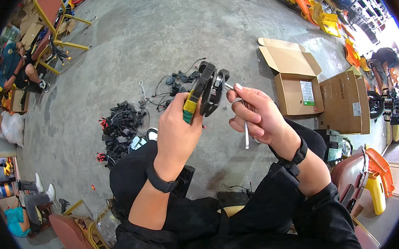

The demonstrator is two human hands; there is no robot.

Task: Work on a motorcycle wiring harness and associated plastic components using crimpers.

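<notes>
Raised in front of me, my left hand [177,132] is closed round a yellow and green grip-like piece [189,107]. Above it stands a ridged black part with two side-by-side halves [210,88]; the hand hides how the two join. My right hand [260,114] is closed on a thin silver metal rod tool [246,137], its lower end pointing down past the fingers. A thin metal tip by the right thumb reaches toward the black part's right side. Whether it touches cannot be seen, nor can the tool's middle behind the fingers.
Black cabled parts [124,128] with red ends are heaped on the floor, with more black connectors [177,81] beyond. At right stand an open cardboard box [295,93] and a taller carton [343,106]. Chairs [75,239] flank me; other people [14,69] sit around the edges.
</notes>
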